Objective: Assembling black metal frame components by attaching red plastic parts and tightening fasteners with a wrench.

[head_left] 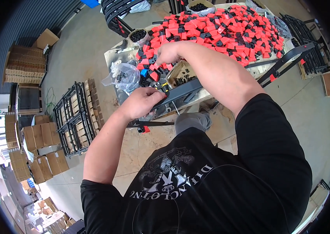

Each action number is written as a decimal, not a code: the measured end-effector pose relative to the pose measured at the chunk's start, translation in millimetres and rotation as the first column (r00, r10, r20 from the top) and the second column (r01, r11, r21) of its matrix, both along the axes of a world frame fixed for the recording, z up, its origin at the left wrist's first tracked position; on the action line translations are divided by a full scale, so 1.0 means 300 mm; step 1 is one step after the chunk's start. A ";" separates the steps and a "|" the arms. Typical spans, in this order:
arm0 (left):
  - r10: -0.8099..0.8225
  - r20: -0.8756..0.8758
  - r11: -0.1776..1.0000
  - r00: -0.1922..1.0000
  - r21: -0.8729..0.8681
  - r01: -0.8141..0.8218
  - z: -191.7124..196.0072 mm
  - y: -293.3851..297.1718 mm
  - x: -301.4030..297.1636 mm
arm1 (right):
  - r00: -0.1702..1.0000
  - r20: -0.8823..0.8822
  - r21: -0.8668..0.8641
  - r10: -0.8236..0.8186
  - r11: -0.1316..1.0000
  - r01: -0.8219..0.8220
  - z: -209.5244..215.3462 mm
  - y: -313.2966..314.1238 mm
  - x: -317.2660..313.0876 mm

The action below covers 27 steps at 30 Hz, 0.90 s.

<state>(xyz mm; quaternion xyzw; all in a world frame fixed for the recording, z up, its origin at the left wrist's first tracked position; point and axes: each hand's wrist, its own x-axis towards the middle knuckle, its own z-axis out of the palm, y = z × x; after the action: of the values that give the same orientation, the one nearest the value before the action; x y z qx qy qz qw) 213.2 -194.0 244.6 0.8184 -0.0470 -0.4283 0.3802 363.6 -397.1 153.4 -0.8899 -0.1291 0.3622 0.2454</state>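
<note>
Black shirt point(211, 183) fills the foreground. Left hand point(143, 102), fingers curled, holds the end of a long dark metal bar point(180, 93) lying across the bench point(122, 58) edge. Right hand point(168, 52) reaches into the red-and-black plastic parts point(227, 31) heaped on the bench; its fingers are hidden, can't tell their grip. Small box of black screws point(182, 76) sits between the hands.

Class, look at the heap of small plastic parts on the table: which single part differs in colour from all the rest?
The blue part, at the heap's near-left edge just below the right hand. All the others are red and black.
</note>
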 end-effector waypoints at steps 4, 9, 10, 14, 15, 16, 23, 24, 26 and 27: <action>-0.039 0.130 0.994 0.991 0.105 0.025 -0.011 -0.008 -0.013 | 1.000 -0.015 0.026 -0.012 1.000 0.012 0.015 -0.003 -0.007; 0.026 -0.043 0.970 0.999 -0.241 -0.036 -0.002 0.035 0.008 | 0.998 -0.038 0.050 -0.041 0.998 0.043 -0.008 -0.015 -0.007; 0.028 -0.041 0.970 0.999 -0.242 -0.037 -0.002 0.043 0.008 | 0.999 0.007 0.075 -0.050 0.996 0.049 -0.018 -0.015 -0.008; 0.031 0.180 0.980 0.983 -0.200 0.006 -0.041 0.086 -0.002 | 0.996 0.086 0.105 -0.028 0.994 0.019 -0.038 -0.008 0.009; 0.011 0.374 0.990 0.927 -0.137 0.043 -0.048 0.099 -0.014 | 0.996 0.089 0.105 -0.025 0.994 0.015 -0.039 -0.006 0.013; 0.006 0.375 0.989 0.927 -0.139 0.050 -0.045 0.100 -0.031 | 0.998 0.068 0.091 -0.017 0.996 0.011 -0.027 -0.020 0.010; -0.044 0.916 0.981 0.398 0.115 -0.158 -0.130 0.214 -0.229 | 0.993 0.118 -0.036 0.023 0.999 -0.019 -0.024 -0.049 0.028; -0.030 0.924 0.976 0.382 0.110 -0.189 -0.142 0.210 -0.228 | 0.988 0.148 -0.067 0.037 0.997 -0.027 -0.031 -0.053 0.027; -0.049 0.928 0.954 0.370 0.154 -0.259 -0.167 0.210 -0.237 | 0.978 0.208 -0.097 0.000 0.995 0.020 -0.038 -0.053 0.009; -0.003 0.929 0.965 0.369 0.099 -0.243 -0.164 0.206 -0.241 | 0.961 0.276 -0.127 -0.020 0.990 0.057 -0.069 -0.052 0.000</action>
<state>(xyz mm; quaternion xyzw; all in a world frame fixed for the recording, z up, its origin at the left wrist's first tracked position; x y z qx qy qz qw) 141.0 -132.1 195.3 0.9549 -0.1430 0.1273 0.2268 363.7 -412.5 132.5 -0.9483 -0.1197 0.2385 0.1718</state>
